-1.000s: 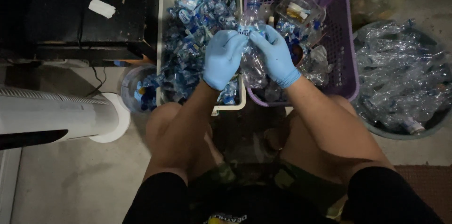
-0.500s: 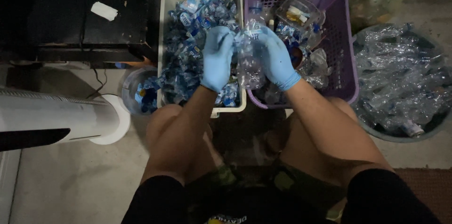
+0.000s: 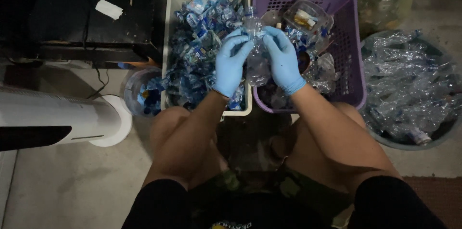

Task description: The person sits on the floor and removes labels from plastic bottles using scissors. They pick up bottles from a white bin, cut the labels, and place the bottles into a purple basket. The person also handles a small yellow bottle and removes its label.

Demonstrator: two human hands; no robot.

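Both of my hands wear blue gloves and grip one clear plastic bottle (image 3: 255, 51) held upright between the two baskets. My left hand (image 3: 230, 63) clasps its left side and my right hand (image 3: 284, 60) its right side, fingers near the neck. Under my left hand stands a white basket (image 3: 169, 41) heaped with blue and white bottle labels. A purple basket (image 3: 351, 41) under my right hand holds clear bottles and plastic containers.
A round grey tub (image 3: 409, 89) of crushed clear bottles sits at the right. A small clear bucket (image 3: 139, 92) with blue bits stands left of the white basket. A white fan base (image 3: 57, 120) lies at the left, below a dark shelf (image 3: 96, 22). My knees are below.
The bottle has come more upright and sits slightly lower between my hands. My fingers have shifted up toward its neck.
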